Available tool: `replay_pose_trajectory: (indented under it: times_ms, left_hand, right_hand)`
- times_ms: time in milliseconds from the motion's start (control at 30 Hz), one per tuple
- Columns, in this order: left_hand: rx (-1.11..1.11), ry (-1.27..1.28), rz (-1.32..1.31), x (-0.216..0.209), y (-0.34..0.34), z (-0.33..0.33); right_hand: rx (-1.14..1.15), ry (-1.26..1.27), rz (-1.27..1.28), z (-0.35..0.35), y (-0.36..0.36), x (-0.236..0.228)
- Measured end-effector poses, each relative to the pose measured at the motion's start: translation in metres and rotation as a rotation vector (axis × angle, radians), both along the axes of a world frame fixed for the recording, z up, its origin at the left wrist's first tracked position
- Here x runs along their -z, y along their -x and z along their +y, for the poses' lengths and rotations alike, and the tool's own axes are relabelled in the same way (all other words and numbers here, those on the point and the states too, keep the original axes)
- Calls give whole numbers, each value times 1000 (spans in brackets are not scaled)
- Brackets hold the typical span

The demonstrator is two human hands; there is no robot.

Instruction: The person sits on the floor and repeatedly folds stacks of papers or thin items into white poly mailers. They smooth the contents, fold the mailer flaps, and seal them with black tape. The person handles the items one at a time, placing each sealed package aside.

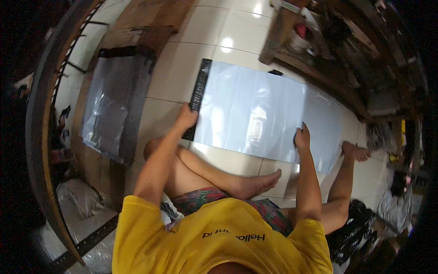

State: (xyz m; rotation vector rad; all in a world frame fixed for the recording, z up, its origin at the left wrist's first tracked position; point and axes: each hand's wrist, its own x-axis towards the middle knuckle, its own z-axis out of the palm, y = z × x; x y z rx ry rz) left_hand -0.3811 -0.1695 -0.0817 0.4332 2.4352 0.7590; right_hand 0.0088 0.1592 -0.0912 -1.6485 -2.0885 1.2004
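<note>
A large white plastic mailing bag (251, 109) with a black strip (199, 89) along its left end is stretched out low over the tiles. My left hand (186, 117) has its fingers closed around that black strip, near the corner closest to me. My right hand (302, 138) pinches the near edge of the white plastic toward its right end. Beyond the right hand, a paler white plastic piece (325, 123) extends to the right, partly under the bag; whether the two are joined, I cannot tell. My thumbs show, while the fingertips are hidden behind the plastic.
To the left, a greyish plastic bag (112, 105) with a black top edge lies on brown cardboard (150, 20). A wooden shelf (292, 41) stands at the far right. Black plastic (356, 228) lies by my right leg. A curved metal frame (39, 123) borders the left.
</note>
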Motion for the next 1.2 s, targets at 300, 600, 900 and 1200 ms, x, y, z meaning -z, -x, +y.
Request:
replay_pose_trajectory:
  times_ms: [300,600,900,1200]
  left_hand:
    - [108,93,-35,-28,-27,31]
    - [91,-195,-822,-42,-7,-6]
    - [-45,-205,-1046,-49,3,-4]
    - [47,-10,-795,-58,12,-1]
  right_hand:
    - [65,-135,9,-6,-22,13]
    - [131,-547,-221,-24,-11,-10]
    - [-1102,-493,-172,-143,47,-83]
    - [-1054,-787,-280,-159,40,-53]
